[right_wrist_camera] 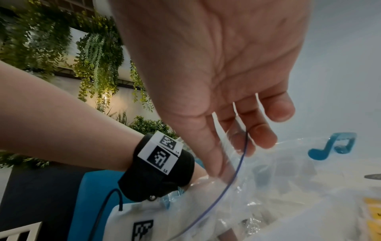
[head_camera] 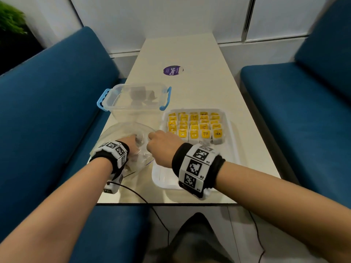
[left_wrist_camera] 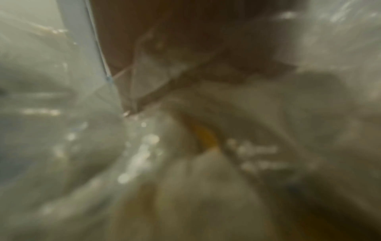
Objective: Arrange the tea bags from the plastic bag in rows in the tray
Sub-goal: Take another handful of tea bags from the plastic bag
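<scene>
A clear plastic bag (head_camera: 121, 133) lies at the table's near left. My left hand (head_camera: 133, 143) is inside it up to the wrist; crinkled film hides its fingers. The left wrist view is blurred and shows pale tea bags, one with a yellow tag (left_wrist_camera: 206, 138). My right hand (head_camera: 152, 137) pinches the bag's rim (right_wrist_camera: 244, 156), along the blue zip line, between thumb and fingers (right_wrist_camera: 264, 135). To the right lies the white tray (head_camera: 233, 149), whose far half holds several rows of yellow-tagged tea bags (head_camera: 195, 124).
A clear storage box with blue handles (head_camera: 133, 99) stands just behind the bag and holds dark items. A purple round sticker (head_camera: 171, 70) is on the table farther back. Blue benches flank the narrow table. A black cable (head_camera: 136, 192) trails off the front edge.
</scene>
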Demonstrator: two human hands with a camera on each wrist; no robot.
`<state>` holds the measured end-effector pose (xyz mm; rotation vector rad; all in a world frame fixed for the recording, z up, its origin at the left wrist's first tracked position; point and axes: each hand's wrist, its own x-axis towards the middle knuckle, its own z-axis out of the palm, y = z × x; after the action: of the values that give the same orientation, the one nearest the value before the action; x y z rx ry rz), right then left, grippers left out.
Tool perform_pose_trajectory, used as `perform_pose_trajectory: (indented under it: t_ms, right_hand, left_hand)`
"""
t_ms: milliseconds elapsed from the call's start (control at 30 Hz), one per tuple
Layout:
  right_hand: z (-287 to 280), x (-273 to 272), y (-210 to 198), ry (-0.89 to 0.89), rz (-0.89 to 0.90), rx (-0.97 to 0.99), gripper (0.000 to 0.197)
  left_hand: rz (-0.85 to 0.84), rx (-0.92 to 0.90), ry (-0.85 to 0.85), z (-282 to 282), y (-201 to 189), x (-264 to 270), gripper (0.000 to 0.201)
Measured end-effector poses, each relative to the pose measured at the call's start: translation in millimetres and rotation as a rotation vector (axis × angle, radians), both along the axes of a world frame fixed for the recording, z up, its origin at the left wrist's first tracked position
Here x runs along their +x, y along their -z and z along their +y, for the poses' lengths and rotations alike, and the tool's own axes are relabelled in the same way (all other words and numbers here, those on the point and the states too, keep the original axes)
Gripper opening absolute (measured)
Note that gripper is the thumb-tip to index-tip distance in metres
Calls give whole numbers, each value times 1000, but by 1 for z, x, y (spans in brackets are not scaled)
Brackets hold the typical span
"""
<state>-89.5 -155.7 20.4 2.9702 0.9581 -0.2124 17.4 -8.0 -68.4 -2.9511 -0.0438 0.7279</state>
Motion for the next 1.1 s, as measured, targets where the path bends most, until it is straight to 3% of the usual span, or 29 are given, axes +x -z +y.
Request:
perform_pose_trajectory:
  t_ms: [133, 267, 367, 600, 700, 900, 1100]
  right_hand:
    - [2, 5, -1, 20, -5, -10, 27]
    - [4, 12, 2, 7, -14, 6, 25]
    - [3, 16, 4, 8, -15, 31, 26]
    - [4, 29, 7, 26, 11, 40, 24]
    - [5, 35, 8, 21, 17, 54, 23]
    - [10, 45, 7, 21, 43, 94, 21]
    - [13, 55, 5, 17, 48, 78, 19]
  left_hand:
    - [6, -30, -25, 3, -3, 0, 47]
    - [12, -49, -4, 9, 2, 3, 65]
    - [36, -62, 43, 6, -1, 0, 65]
    - [95, 182, 171, -2, -3, 3, 65]
    - [89, 244, 243, -3, -3, 4, 77]
    - [165, 328, 229, -6, -8, 5, 99]
    - [218, 326, 165, -12, -13, 5, 81]
